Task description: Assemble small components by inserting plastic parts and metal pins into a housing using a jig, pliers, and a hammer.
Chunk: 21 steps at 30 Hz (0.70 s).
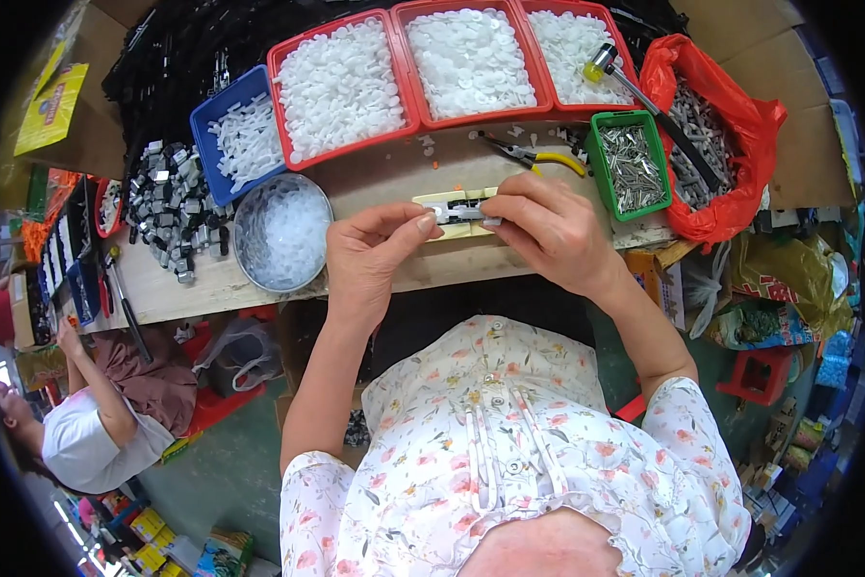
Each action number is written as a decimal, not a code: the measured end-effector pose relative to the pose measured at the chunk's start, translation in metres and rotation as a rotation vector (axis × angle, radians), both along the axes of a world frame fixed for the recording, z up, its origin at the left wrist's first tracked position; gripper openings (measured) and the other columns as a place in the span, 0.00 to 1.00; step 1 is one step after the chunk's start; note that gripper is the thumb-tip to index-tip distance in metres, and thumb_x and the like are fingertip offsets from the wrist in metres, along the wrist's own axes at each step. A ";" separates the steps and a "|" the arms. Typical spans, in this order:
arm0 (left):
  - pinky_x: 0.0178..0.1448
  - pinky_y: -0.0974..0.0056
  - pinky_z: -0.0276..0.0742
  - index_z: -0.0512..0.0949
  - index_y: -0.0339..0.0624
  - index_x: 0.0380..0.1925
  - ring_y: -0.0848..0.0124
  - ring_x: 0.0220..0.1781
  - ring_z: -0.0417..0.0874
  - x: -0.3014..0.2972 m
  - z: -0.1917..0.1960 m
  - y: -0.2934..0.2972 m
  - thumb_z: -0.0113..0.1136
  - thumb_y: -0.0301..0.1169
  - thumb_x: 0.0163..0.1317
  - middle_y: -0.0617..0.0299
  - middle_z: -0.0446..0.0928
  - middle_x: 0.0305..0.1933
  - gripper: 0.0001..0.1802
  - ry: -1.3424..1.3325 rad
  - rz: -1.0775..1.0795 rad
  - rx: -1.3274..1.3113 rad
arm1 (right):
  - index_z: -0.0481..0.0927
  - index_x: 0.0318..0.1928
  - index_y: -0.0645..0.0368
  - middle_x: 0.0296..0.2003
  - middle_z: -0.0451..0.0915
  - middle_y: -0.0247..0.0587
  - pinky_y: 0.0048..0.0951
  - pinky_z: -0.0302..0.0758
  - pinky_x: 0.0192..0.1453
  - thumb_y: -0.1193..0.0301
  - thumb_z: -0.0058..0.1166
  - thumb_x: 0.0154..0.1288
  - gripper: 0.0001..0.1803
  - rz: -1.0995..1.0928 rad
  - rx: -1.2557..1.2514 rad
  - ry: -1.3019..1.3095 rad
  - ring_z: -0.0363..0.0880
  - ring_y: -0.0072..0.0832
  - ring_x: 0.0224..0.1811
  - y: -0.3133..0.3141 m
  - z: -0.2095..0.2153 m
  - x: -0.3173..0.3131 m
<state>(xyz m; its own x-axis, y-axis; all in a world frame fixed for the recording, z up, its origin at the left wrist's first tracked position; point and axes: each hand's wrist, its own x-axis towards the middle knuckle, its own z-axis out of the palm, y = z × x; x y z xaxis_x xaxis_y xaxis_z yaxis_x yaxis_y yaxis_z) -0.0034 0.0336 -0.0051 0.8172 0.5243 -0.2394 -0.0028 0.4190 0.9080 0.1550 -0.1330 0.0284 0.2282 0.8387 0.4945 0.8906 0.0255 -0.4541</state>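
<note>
Bench seen from above, left to right: a heap of black-and-silver blocky pieces; a blue plastic tray of white strips; a round metal bowl of translucent white pieces; red plastic trays of white discs, apparently arced for easy reach. The left hand pinches, thumb to forefinger, one end of a small white-and-dark part at a pale-yellow block (probably a steadying rest); the right hand, fingers bunched, grips its other end. Beyond: yellow-handled pliers, a green plastic tray of silver metal pins, and a black-handled hammer lying across a red plastic bag, presumably kept handy
</note>
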 end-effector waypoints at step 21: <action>0.40 0.72 0.74 0.85 0.34 0.44 0.78 0.36 0.80 0.019 0.000 -0.010 0.70 0.22 0.60 0.62 0.84 0.38 0.11 -0.018 -0.063 0.744 | 0.83 0.45 0.58 0.41 0.80 0.40 0.38 0.72 0.51 0.66 0.71 0.55 0.18 0.021 -0.131 0.090 0.80 0.38 0.45 -0.015 -0.009 0.018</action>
<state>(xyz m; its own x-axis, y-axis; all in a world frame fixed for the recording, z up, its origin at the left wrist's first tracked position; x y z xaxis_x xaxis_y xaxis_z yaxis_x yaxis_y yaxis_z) 0.0156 0.0232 -0.0054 0.8515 0.4946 0.1741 -0.0170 -0.3058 0.9519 0.1726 -0.1484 0.0194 0.2481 0.8999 0.3587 0.8463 -0.0211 -0.5324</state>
